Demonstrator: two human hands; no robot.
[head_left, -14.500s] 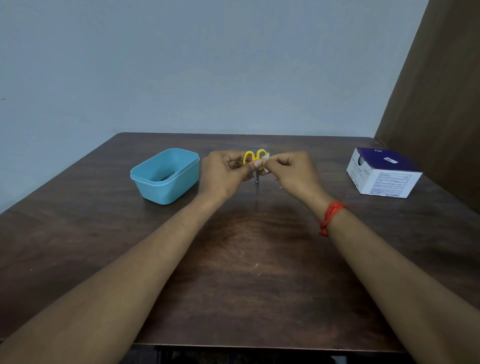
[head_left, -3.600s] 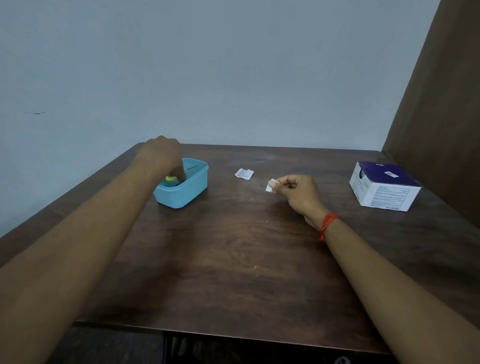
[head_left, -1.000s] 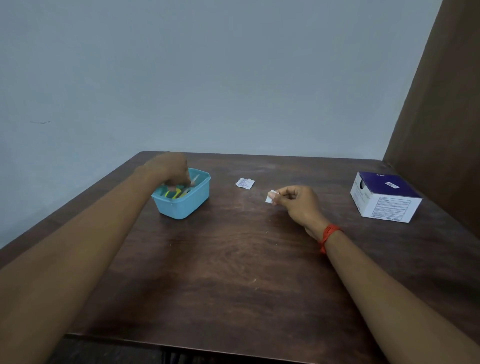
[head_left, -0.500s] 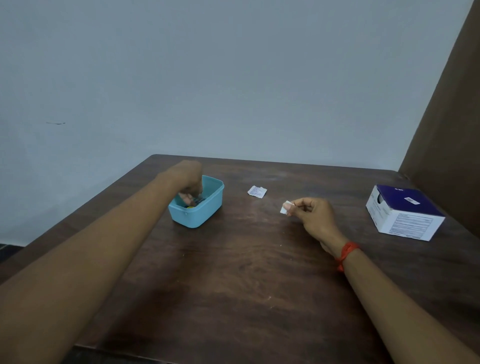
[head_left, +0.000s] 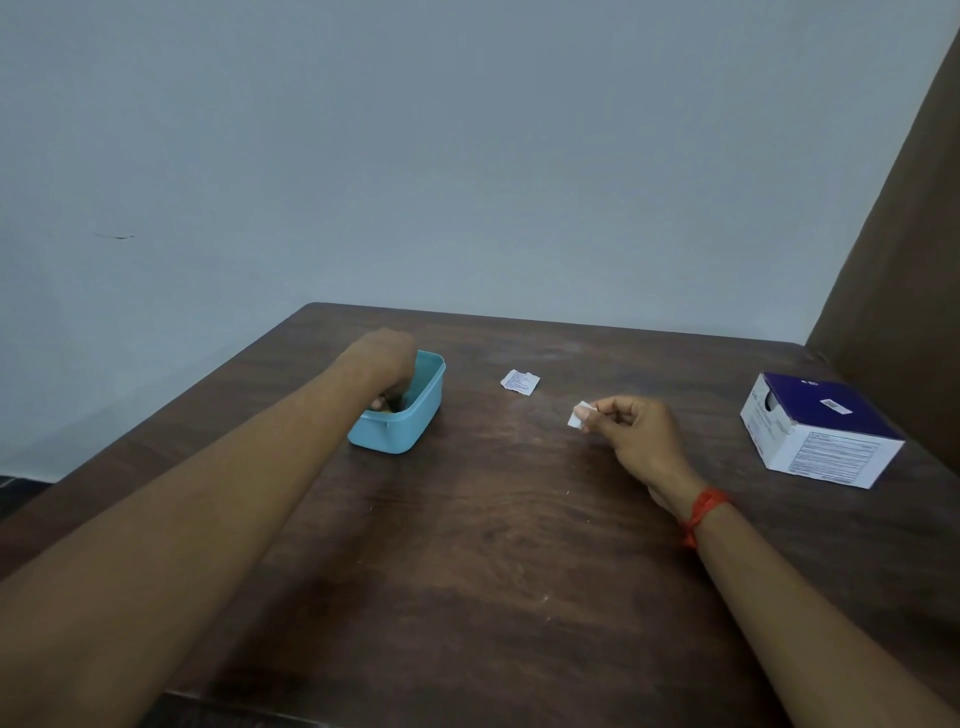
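Note:
My left hand (head_left: 387, 366) reaches down into a light-blue plastic tub (head_left: 410, 423) on the left of the dark wooden table (head_left: 467, 545). Its fingers are curled inside the tub, and what they touch is hidden by the hand and the tub wall. My right hand (head_left: 631, 434) hovers low over the table's middle and pinches a small white paper piece (head_left: 577, 417) between thumb and forefinger. A red thread band circles that wrist. A second small white printed wrapper piece (head_left: 519, 382) lies flat on the table between the two hands, farther back.
A white and purple cardboard box (head_left: 821, 431) stands at the table's right side, near a brown wall panel (head_left: 898, 249). A pale blue wall rises behind the table's far edge.
Scissors that both hands held at first went into the tub. Over the last second my left hand stays in the tub, sinking slightly deeper; my right hand keeps pinching the paper piece. The view shifted left.

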